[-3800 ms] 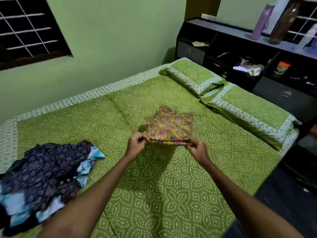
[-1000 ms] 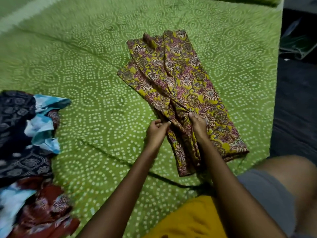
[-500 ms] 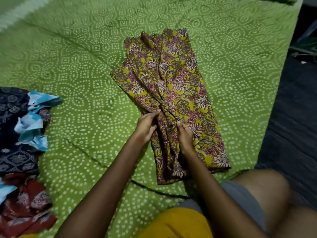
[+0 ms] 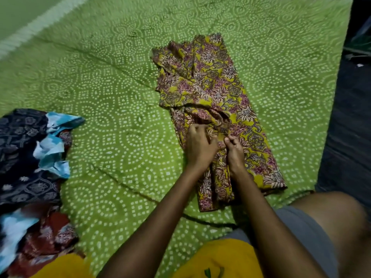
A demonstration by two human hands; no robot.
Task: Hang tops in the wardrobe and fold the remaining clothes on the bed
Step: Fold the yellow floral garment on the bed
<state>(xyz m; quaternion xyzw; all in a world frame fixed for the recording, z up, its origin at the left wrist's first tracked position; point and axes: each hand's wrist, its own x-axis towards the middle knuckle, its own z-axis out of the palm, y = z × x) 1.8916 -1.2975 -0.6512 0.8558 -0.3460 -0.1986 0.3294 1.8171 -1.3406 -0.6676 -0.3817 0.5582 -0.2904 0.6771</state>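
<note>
1. A bed [image 4: 120, 121] under a green bedsheet with white dotted rings fills the view; a dark floor [image 4: 353, 117] runs along its right edge.
2. The left hand [image 4: 199, 146] has its fingers curled into a bunched fold of the yellow floral garment [image 4: 212, 93], its grip clamped on the cloth.
3. The right hand [image 4: 234, 152], just beside it, pinches the same fold between thumb and fingertips.
4. The garment lies lengthwise in the middle of the bed, flat at its far end, gathered where the hands meet, its near end close to the person's knee [image 4: 331, 217].
5. Well apart to the left sits a pile of clothes [image 4: 30, 157]: dark printed cloth, light blue pieces and something red, perhaps floral, though blurred.
</note>
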